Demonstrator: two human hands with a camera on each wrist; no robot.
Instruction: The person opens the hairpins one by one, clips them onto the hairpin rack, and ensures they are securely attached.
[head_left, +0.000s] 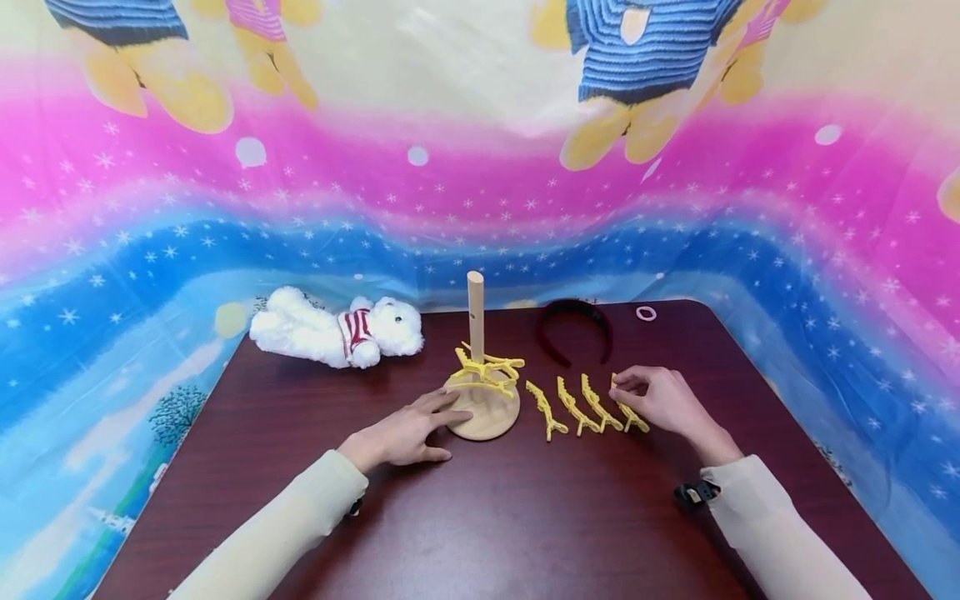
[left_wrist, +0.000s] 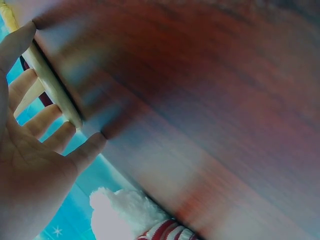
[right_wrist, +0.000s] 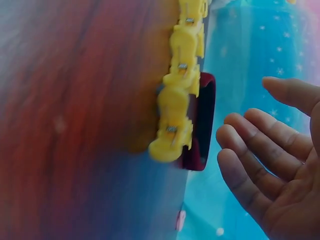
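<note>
My left hand (head_left: 405,429) rests with spread fingers on the round wooden base (head_left: 487,423) of a stand with an upright post (head_left: 476,317). In the left wrist view the fingertips touch the base's edge (left_wrist: 55,87). Yellow hair clips (head_left: 483,371) lie around the foot of the post, overlapping so their number is unclear. To the right, several yellow alligator hair clips (head_left: 573,408) lie in a row. My right hand (head_left: 663,404) is over the rightmost clip (head_left: 633,418), partly covering it. In the right wrist view nothing sits between its fingers (right_wrist: 255,145), which are loosely bent and apart from the clips (right_wrist: 172,115).
A white plush bear (head_left: 322,333) in a striped shirt lies at the back left. Behind the clip row is a dark red headband (head_left: 573,308), with a small pink ring (head_left: 646,313) to its right. A printed cloth hangs behind the dark wooden table (head_left: 480,517).
</note>
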